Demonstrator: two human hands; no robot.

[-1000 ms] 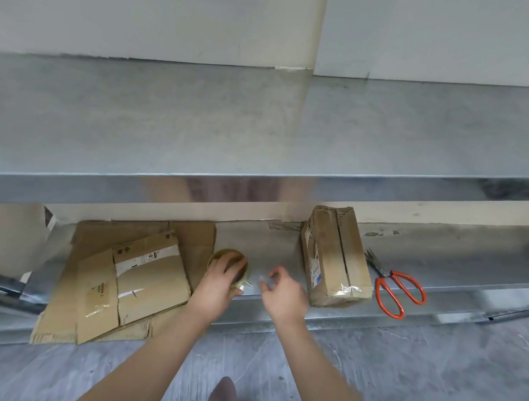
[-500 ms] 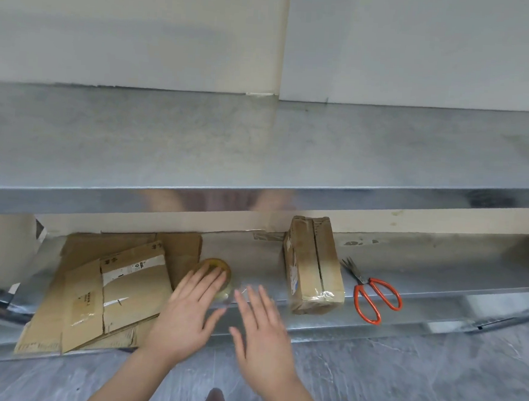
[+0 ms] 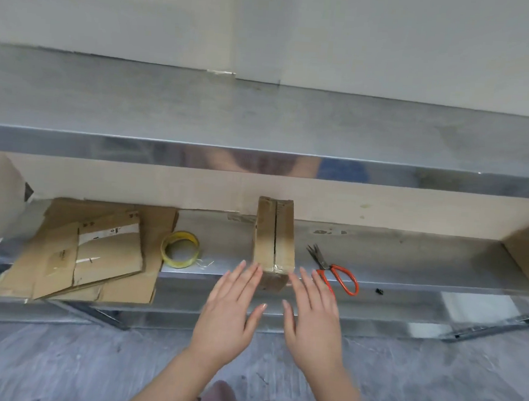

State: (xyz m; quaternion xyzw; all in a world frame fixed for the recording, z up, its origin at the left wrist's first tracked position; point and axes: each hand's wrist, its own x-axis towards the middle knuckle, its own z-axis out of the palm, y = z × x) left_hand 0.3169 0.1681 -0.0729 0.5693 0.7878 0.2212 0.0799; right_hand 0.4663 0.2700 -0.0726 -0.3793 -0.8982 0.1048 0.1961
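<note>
Left hand (image 3: 228, 315) and right hand (image 3: 312, 319) flat, fingers straight and spread, flanking near end of small brown taped cardboard box (image 3: 274, 243) on lower metal shelf (image 3: 409, 263). Fingertips just beside box; contact unclear. Yellow tape roll (image 3: 180, 249) left, orange-handled scissors (image 3: 335, 272) right, flattened cardboard sheets (image 3: 93, 251) far left.
</note>
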